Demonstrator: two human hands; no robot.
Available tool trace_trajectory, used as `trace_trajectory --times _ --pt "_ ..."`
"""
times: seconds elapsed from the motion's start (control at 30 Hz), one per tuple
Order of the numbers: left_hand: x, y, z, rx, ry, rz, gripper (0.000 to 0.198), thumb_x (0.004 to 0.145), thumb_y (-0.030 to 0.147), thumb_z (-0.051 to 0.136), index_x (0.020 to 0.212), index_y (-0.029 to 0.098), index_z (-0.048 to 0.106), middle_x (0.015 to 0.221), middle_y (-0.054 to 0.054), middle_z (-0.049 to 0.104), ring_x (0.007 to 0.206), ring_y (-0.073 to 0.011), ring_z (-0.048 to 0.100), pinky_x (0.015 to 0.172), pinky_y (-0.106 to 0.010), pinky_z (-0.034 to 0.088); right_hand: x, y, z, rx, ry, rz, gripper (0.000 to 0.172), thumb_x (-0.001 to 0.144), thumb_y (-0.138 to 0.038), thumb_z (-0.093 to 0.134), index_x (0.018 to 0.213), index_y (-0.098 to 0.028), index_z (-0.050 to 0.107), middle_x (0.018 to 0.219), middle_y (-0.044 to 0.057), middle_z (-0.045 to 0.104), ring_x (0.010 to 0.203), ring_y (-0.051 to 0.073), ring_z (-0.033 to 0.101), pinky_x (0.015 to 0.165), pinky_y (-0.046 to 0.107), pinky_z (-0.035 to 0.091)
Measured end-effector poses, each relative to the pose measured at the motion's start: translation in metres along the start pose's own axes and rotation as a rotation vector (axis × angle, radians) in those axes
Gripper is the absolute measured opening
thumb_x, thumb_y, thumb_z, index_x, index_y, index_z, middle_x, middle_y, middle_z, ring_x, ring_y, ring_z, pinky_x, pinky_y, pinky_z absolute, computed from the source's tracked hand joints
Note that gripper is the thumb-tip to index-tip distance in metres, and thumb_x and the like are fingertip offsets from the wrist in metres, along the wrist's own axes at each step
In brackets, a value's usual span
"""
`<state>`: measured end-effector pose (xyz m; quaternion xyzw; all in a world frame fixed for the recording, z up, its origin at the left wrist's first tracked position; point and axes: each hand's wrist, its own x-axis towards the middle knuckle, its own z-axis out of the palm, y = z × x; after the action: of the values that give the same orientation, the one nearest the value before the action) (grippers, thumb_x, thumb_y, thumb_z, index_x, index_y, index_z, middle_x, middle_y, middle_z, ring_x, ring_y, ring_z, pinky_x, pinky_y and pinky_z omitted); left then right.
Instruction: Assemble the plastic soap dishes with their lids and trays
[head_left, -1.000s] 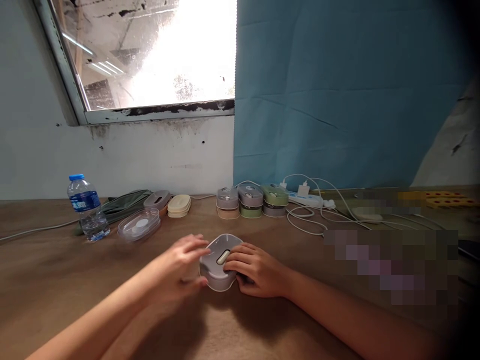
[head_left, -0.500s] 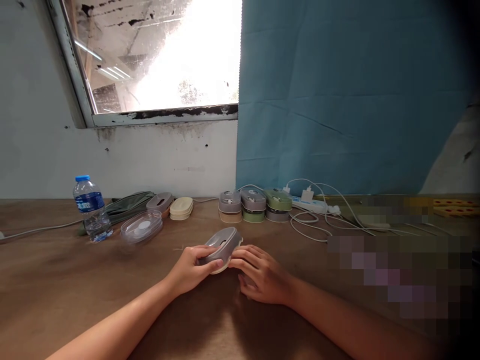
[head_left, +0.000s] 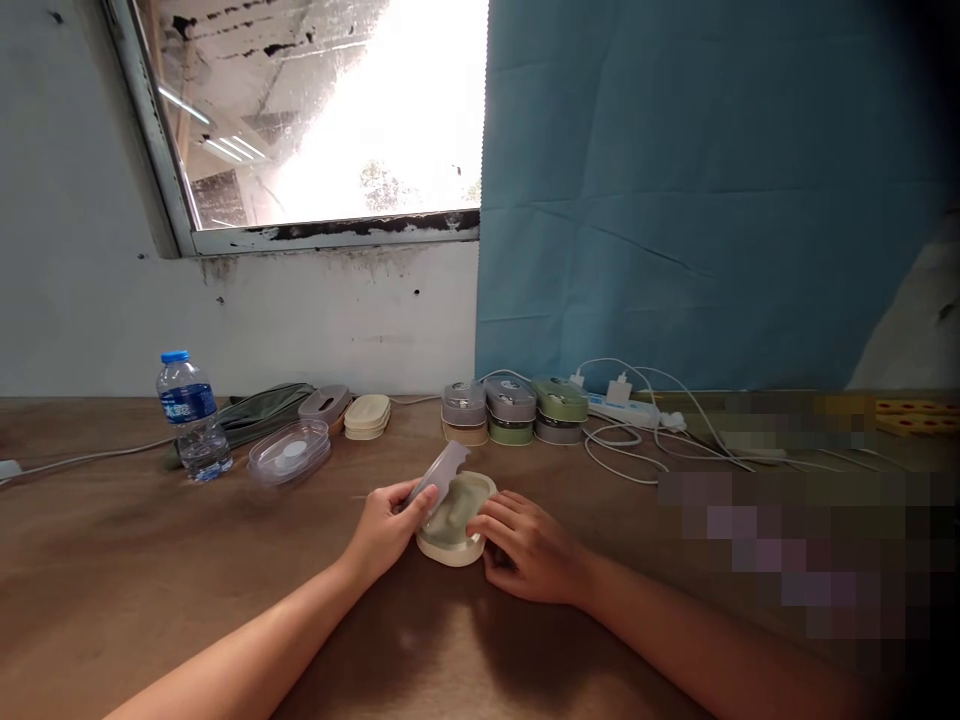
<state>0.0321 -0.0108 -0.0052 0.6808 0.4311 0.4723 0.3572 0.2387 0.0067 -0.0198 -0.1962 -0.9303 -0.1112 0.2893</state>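
Note:
My left hand (head_left: 391, 522) is closed on a greyish-mauve plastic cover (head_left: 442, 478), which it holds tilted up on edge. Just right of it sits a cream oval base (head_left: 452, 556), with a grey-green inside that I cannot make out well. The right-hand edge of this base is between the curled fingers and thumb of my right hand (head_left: 529, 550). Cover and base are apart at the right side; near my left fingers I cannot tell whether they touch.
Behind stand stacked oval boxes in grey (head_left: 463, 402) and green (head_left: 561, 400). Further left are cream oval pieces (head_left: 367, 412), a clear container (head_left: 289, 455), a grey cover (head_left: 322, 403), a dark pouch (head_left: 262, 410) and a water bottle (head_left: 193, 425). A power strip (head_left: 622, 410) with cables lies right.
The grey cover has come off the cream base and tilts up in my left hand. The inside of the base now shows, and my right hand stays at its right edge.

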Motion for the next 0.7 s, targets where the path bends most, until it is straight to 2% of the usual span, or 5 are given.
trace_trajectory --times 0.17,0.3,0.5,0.63,0.7 --pt "0.009 -0.011 -0.011 -0.051 0.047 -0.018 0.043 0.081 0.052 0.047 0.080 0.011 0.063 0.068 -0.002 0.059 0.062 -0.0130 0.050 0.058 -0.022 0.040 0.003 -0.002 -0.004 0.060 -0.082 0.019 0.025 0.069 -0.009 0.049 0.092 -0.017 0.056 0.090 0.007 0.057 0.075 0.016 0.050 0.071 0.029 0.040" --pt "0.012 -0.016 -0.018 0.020 0.078 0.003 0.044 0.082 0.053 0.044 0.080 0.012 0.061 0.067 -0.002 0.057 0.060 -0.0122 0.049 0.056 -0.022 0.039 0.004 -0.002 -0.007 0.097 -0.157 0.041 0.021 0.071 -0.009 0.048 0.088 -0.018 0.057 0.088 0.005 0.057 0.072 0.015 0.049 0.069 0.028 0.039" --pt "0.007 -0.005 -0.027 0.319 0.105 0.105 0.038 0.083 0.048 0.046 0.091 0.015 0.061 0.073 -0.002 0.061 0.064 -0.0134 0.051 0.060 -0.023 0.040 0.003 0.000 -0.005 0.128 -0.172 0.036 0.020 0.073 -0.008 0.048 0.089 -0.017 0.058 0.083 0.005 0.058 0.074 0.017 0.049 0.071 0.030 0.039" --pt "0.016 0.001 -0.042 0.498 0.208 0.219 0.035 0.081 0.046 0.051 0.098 0.017 0.060 0.092 -0.004 0.065 0.077 -0.0167 0.056 0.070 -0.026 0.043 0.002 0.001 -0.003 0.139 -0.177 0.042 0.019 0.074 -0.009 0.049 0.088 -0.017 0.057 0.085 0.006 0.059 0.075 0.017 0.049 0.071 0.030 0.039" --pt "0.025 -0.001 -0.052 0.555 0.264 0.238 0.034 0.081 0.045 0.051 0.099 0.017 0.060 0.095 -0.005 0.065 0.082 -0.0179 0.058 0.074 -0.027 0.044 0.002 0.002 -0.003 0.139 -0.186 0.046 0.019 0.074 -0.009 0.049 0.089 -0.017 0.057 0.086 0.005 0.059 0.076 0.017 0.050 0.071 0.030 0.039"
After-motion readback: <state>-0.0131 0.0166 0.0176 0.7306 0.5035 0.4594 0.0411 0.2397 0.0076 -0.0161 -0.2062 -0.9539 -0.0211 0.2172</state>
